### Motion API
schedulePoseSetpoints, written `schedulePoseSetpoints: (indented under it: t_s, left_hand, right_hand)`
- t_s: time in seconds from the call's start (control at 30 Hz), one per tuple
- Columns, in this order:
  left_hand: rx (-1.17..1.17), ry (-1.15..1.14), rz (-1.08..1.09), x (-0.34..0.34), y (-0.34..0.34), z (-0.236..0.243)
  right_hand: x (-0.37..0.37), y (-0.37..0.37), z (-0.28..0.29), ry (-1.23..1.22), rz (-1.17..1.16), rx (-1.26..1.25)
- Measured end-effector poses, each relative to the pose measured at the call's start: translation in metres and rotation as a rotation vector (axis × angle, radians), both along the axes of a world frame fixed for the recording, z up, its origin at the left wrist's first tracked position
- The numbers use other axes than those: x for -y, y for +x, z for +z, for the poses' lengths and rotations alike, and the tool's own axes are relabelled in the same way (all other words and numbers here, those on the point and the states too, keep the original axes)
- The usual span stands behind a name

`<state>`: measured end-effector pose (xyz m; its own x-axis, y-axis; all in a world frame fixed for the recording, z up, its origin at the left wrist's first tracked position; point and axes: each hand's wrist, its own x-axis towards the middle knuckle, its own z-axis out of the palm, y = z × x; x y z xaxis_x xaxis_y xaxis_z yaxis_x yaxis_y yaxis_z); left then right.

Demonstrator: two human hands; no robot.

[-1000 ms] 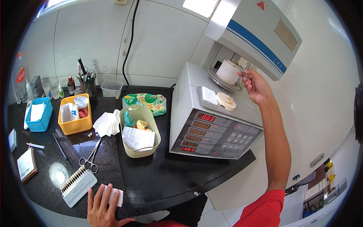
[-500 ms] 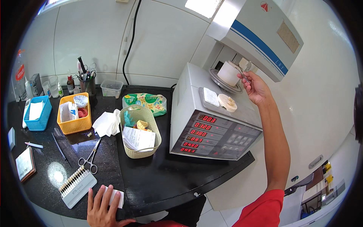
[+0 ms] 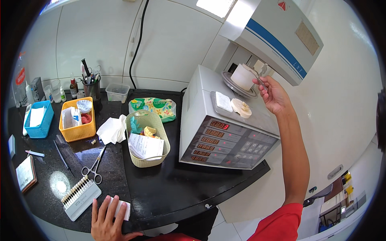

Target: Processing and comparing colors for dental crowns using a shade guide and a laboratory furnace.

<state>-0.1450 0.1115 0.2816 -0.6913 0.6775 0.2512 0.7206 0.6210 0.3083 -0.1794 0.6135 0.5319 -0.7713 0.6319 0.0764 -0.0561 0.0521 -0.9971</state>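
My right hand (image 3: 275, 97) is raised at the furnace, its fingers pinched around slender metal forceps (image 3: 258, 75). The forceps' far end reaches the rim of a white cylinder (image 3: 242, 78) standing on the round metal platform (image 3: 228, 83); whether they grip anything there is too small to tell. Above this hangs the raised furnace head (image 3: 273, 38), grey with a blue stripe. At the counter's front edge, my left hand (image 3: 107, 219) lies with fingers spread, partly over a folded white pad (image 3: 126, 211). A shade guide (image 3: 82, 205) with tooth-coloured tabs lies just left of it.
On the furnace body (image 3: 192, 114), a small tray holds a square white pad (image 3: 223, 101) and a round off-white disc (image 3: 241, 108). Scissor-handled forceps (image 3: 96, 166), crumpled tissue (image 3: 112, 130), a cream basket (image 3: 148, 162), yellow basket (image 3: 78, 134) and blue basket (image 3: 38, 131) occupy the black counter.
The whole view has shifted very slightly. Most of the furnace's red display digits look dimmer. Both hands keep nearly the same places and grips.
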Motion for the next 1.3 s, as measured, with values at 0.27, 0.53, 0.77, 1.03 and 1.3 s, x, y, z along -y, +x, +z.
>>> schedulePoseSetpoints:
  t_s: [0.27, 0.53, 0.77, 1.03, 1.3]
  left_hand:
    - [-0.221, -0.151, -0.019, 0.007, -0.008, -0.038]
    - [0.006, 0.001, -0.017, -0.005, -0.004, -0.002]
    - [-0.204, -0.138, -0.018, 0.006, -0.01, -0.039]
    - [-0.183, -0.138, -0.012, 0.008, -0.008, -0.037]
    - [-0.085, -0.067, -0.009, 0.002, -0.006, -0.022]
  right_hand:
    - [-0.005, 0.012, -0.005, 0.007, -0.001, -0.021]
    - [-0.008, 0.018, -0.01, 0.002, -0.033, -0.044]
    - [-0.006, 0.012, -0.008, -0.042, -0.011, -0.052]
    - [-0.013, 0.009, -0.008, -0.023, 0.008, -0.056]
    - [-0.016, 0.008, -0.01, 0.019, -0.017, -0.084]
